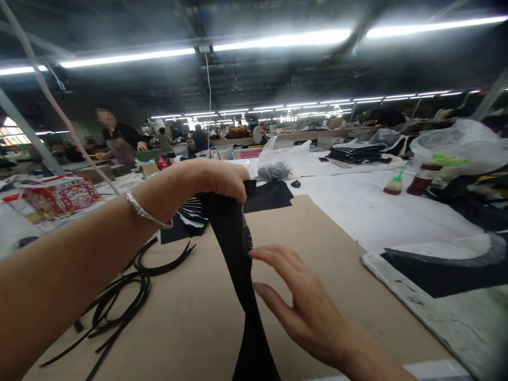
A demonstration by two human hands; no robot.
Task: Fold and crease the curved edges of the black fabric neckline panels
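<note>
A long black fabric piece (234, 248) hangs from my left hand (226, 180), which pinches its upper end above the table. The piece narrows toward its middle, widens again lower down and leaves the bottom of the view. Its right edge looks frayed or serrated. My right hand (305, 301) is beside that edge, thumb and fingers apart, the index fingertip at or very near the fabric. Behind my left hand lie other black fabric pieces (270, 196), some stacked in layers (193, 211). Black strips (123, 307) lie in loose coils at the left.
Brown board (317, 233) covers the near table. At right, a black curved piece (448, 270) rests on a pale padded board (432, 317). Farther back are a plastic bag (281, 161), a dark stack (355, 152) and a green-tipped bottle (393, 185). A person (119, 140) stands at back left.
</note>
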